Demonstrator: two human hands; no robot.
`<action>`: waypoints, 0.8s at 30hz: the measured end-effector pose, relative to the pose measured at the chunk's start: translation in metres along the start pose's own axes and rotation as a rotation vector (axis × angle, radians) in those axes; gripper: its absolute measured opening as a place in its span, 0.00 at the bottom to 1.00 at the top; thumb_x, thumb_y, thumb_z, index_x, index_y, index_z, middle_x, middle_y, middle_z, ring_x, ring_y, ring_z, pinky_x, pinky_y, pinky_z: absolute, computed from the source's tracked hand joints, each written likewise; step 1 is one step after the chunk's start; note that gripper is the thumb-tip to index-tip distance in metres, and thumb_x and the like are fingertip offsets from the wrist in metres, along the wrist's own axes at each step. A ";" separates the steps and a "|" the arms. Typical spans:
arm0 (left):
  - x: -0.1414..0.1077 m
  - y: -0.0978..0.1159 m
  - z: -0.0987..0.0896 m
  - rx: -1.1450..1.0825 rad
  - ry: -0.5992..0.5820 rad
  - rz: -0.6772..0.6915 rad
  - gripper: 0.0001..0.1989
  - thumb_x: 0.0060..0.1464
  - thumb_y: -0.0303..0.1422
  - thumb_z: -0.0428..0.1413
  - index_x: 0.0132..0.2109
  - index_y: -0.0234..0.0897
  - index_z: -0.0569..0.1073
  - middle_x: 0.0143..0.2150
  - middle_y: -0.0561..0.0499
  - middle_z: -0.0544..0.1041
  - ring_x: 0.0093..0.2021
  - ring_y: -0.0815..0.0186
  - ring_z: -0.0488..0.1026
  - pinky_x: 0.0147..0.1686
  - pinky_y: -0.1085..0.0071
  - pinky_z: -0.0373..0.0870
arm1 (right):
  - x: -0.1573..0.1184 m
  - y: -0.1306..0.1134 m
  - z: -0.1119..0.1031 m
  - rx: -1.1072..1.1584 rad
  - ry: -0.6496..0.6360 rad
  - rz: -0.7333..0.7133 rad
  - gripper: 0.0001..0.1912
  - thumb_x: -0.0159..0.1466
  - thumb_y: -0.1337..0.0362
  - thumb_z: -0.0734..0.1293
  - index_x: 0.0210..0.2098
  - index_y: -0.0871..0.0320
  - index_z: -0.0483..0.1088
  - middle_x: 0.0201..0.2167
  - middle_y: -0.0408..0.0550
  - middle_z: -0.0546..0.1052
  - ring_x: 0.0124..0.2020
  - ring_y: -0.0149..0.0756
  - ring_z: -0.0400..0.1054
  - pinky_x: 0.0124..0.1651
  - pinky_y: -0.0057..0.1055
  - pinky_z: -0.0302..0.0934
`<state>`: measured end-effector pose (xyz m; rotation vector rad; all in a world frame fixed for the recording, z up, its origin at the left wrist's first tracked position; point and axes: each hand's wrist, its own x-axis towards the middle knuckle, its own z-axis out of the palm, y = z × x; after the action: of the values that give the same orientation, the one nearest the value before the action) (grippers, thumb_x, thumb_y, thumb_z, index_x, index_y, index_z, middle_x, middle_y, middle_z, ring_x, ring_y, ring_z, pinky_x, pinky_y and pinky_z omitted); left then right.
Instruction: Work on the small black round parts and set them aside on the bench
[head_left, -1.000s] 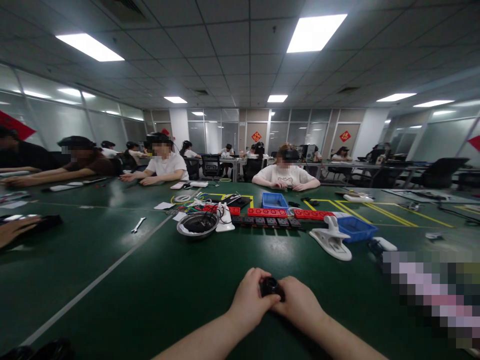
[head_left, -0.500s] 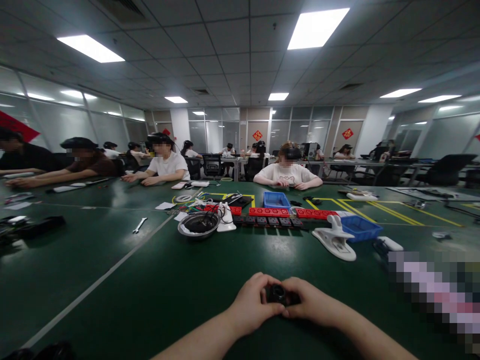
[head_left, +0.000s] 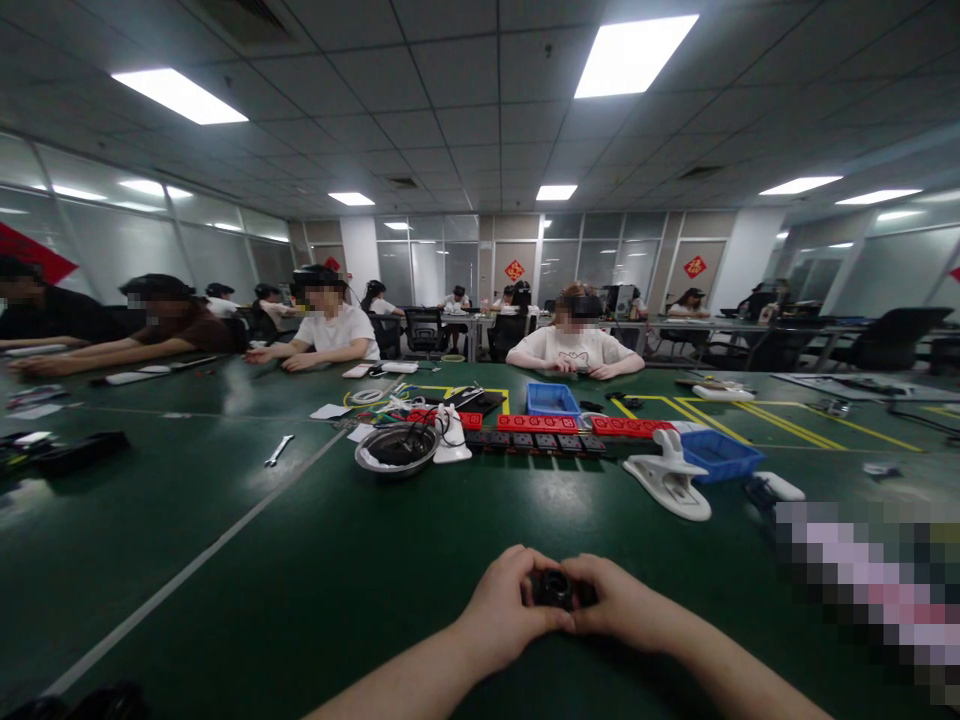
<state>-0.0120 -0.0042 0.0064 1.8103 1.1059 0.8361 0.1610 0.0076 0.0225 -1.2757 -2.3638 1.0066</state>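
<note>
Between my two hands, low over the green table [head_left: 300, 580], is a small black round part [head_left: 556, 588] with a ring-like opening on its face. It looks like a small camera or lens, though its exact kind is too small to tell. My left hand [head_left: 506, 605] curls around its left side, the thumb below and the fingers above. From the other side my right hand [head_left: 619, 605] grips it, fingers closed, and the fingertips of both hands nearly meet. The back and underside of the part are hidden by my fingers.
Ahead stand a metal bowl [head_left: 395, 452] with black cables, a white stand [head_left: 452, 436], red power sockets [head_left: 546, 424], a white clip base [head_left: 670, 478] and two blue bins [head_left: 553, 400]. A wrench [head_left: 280, 451] lies left. A person [head_left: 576, 345] sits opposite; others sit left.
Both hands stay in nearly the same place around the black part, with only a very slight shift of the fingers. Nothing else has visibly moved.
</note>
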 end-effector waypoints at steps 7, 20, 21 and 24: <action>-0.001 0.002 0.007 0.042 0.112 -0.049 0.16 0.33 0.28 0.61 0.35 0.36 0.68 0.32 0.55 0.65 0.26 0.72 0.60 0.25 0.77 0.56 | 0.007 0.001 0.015 -0.236 0.158 0.123 0.14 0.44 0.59 0.68 0.27 0.60 0.63 0.24 0.41 0.67 0.25 0.30 0.59 0.24 0.22 0.47; -0.004 0.000 0.005 0.074 0.044 0.031 0.15 0.39 0.29 0.56 0.38 0.38 0.68 0.33 0.55 0.64 0.25 0.73 0.59 0.24 0.77 0.57 | -0.001 -0.006 0.013 -0.390 0.181 0.082 0.27 0.40 0.47 0.68 0.35 0.57 0.67 0.30 0.47 0.70 0.30 0.37 0.63 0.29 0.26 0.51; -0.004 0.000 0.004 0.070 0.029 0.031 0.15 0.39 0.30 0.56 0.39 0.39 0.68 0.33 0.55 0.64 0.24 0.73 0.59 0.23 0.77 0.56 | -0.002 -0.005 0.010 -0.353 0.162 0.067 0.27 0.40 0.48 0.68 0.36 0.57 0.66 0.30 0.46 0.70 0.30 0.36 0.62 0.30 0.26 0.51; -0.003 0.001 0.002 0.082 0.003 0.038 0.16 0.39 0.31 0.56 0.40 0.40 0.68 0.34 0.55 0.64 0.26 0.72 0.59 0.24 0.77 0.57 | -0.002 -0.001 0.002 -0.232 0.076 0.009 0.23 0.43 0.53 0.69 0.35 0.59 0.66 0.29 0.44 0.69 0.28 0.32 0.61 0.29 0.24 0.51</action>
<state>-0.0110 -0.0080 0.0059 1.9036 1.1262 0.8267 0.1609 0.0050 0.0219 -1.3789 -2.4739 0.6877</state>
